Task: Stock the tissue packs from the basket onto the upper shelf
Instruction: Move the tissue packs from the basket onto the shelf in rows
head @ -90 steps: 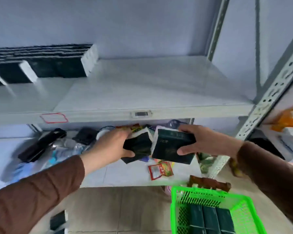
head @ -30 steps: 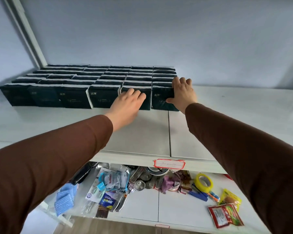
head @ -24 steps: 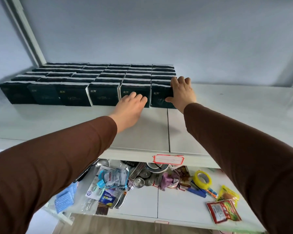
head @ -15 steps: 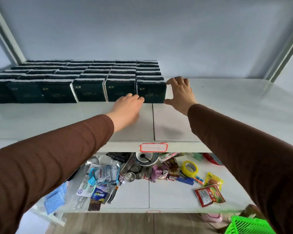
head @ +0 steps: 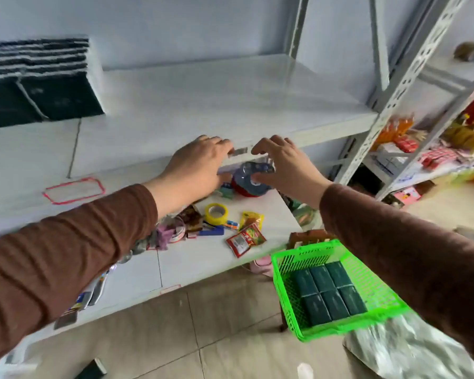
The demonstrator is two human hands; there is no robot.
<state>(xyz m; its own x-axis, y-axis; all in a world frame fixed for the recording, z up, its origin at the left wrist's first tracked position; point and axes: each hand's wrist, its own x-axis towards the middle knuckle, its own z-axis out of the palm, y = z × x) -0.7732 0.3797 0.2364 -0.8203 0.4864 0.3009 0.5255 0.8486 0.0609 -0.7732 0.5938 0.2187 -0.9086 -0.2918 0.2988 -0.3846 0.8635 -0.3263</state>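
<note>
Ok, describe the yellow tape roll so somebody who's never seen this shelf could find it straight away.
Look at the cluttered lower shelf, below the upper shelf with the dark tissue packs. The tape roll lies flat near the middle, below the red-based jar. It is the only yellow ring there.

No legible text anywhere: red-bordered label (head: pixel 74 190) on upper shelf (head: pixel 203 105) edge blank, snack packet (head: pixel 245 240) print blurred.
</note>
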